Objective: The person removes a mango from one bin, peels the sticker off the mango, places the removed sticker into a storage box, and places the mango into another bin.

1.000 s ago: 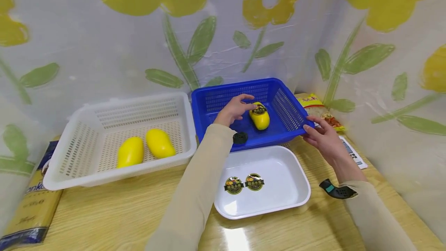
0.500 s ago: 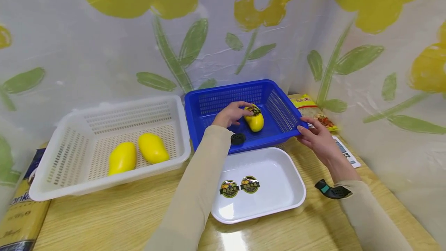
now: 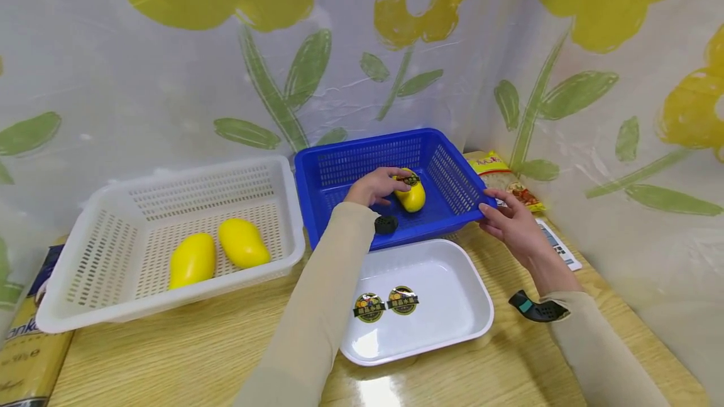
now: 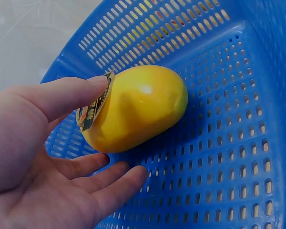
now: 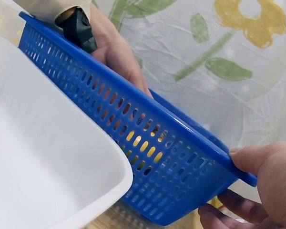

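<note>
In the blue basket (image 3: 351, 149) lies a yellow mango (image 3: 415, 198) with a dark label (image 4: 93, 109) at one end. My left hand (image 3: 373, 186) holds that end, its thumb (image 4: 76, 93) lying on the label. Three other fingers are stretched out beside the fruit in the left wrist view, while the index finger is mostly hidden. The near right corner of the basket's rim is gripped by my right hand (image 3: 511, 222), thumb above and fingers below. In front stands a white tray (image 3: 441, 319) bearing two round labels (image 3: 386, 304).
A white basket (image 3: 285, 206) at the left holds two more mangoes (image 3: 243, 242). Behind my right hand lie a yellow food packet (image 3: 503, 178) and a white card-like item (image 3: 560, 244). A long blue-and-gold packet (image 3: 28, 344) lies by the white basket. A flowered curtain encloses the table.
My left hand has come down onto the mango's labelled end, from hovering beside it. My right hand keeps its grip on the basket rim. The head view has shifted slightly right.
</note>
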The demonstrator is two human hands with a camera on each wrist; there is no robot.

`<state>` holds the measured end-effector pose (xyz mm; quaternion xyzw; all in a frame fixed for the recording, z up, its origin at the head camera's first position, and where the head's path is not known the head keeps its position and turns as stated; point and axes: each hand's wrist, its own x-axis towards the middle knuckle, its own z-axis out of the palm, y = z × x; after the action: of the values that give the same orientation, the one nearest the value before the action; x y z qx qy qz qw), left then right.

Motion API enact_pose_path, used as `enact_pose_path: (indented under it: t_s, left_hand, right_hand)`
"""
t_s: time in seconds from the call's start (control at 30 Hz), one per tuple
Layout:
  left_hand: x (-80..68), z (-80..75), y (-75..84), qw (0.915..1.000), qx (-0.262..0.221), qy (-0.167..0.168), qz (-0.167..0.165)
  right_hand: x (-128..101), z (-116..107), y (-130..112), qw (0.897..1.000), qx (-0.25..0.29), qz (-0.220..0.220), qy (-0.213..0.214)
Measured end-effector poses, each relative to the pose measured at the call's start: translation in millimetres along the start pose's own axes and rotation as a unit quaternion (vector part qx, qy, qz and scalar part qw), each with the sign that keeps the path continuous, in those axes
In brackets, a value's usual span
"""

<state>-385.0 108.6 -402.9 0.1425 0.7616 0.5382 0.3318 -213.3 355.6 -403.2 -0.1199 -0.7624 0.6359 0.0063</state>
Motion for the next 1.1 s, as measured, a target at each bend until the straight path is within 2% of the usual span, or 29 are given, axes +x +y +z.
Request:
enact_pose_path:
  t_s: [0.57,1.1]
  left_hand:
    - [3.2,1.0,2.8,1.0000,0.008,0.001,0.003]
    - [7.0,8.6,8.1,0.9997,-0.024,0.000,0.001]
  right_hand:
    - [1.0,2.5,-1.8,1.000,0.001,0.004,-0.006]
    - [2.4,-1.9,0.2,1.000,0.002,0.011,0.003]
